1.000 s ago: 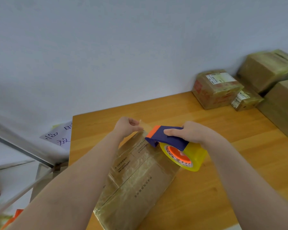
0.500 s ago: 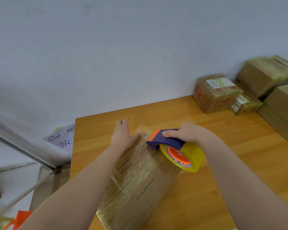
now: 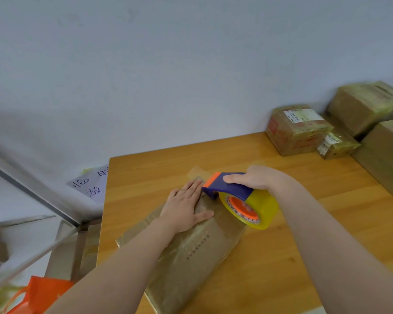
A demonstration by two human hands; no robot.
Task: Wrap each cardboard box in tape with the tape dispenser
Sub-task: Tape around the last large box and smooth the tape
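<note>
The pale wall (image 3: 168, 75) fills the upper half of your view. Below it, the wooden surface (image 3: 304, 234) runs from the middle to the right edge. The cardboard box (image 3: 191, 264) you are working on lies flat on the surface's near left part. It is long, set at a slant, and glossy with tape along its top.

Four more taped boxes sit against the wall at the far right. A large one (image 3: 363, 105) is at the back, and another large one (image 3: 386, 155) is cut off by the frame. A labelled box (image 3: 297, 130) and a small box (image 3: 336, 145) stand between and beside them.

The tape dispenser (image 3: 232, 192) is at the far end of your box, with its blue and orange nose touching the box top. Its yellow roll (image 3: 261, 207) hangs over the box's right edge. Your right hand (image 3: 259, 179) grips the dispenser from above, fingers curled around the handle.

Your left hand (image 3: 184, 209) presses flat on the box just beside the nose, fingers straight and thumb spread. A strip of tape (image 3: 196, 173) sticks out past the far end of the box onto the surface.

Off the left edge are an orange bag (image 3: 41, 295) and a handwritten paper sign (image 3: 89, 183).
</note>
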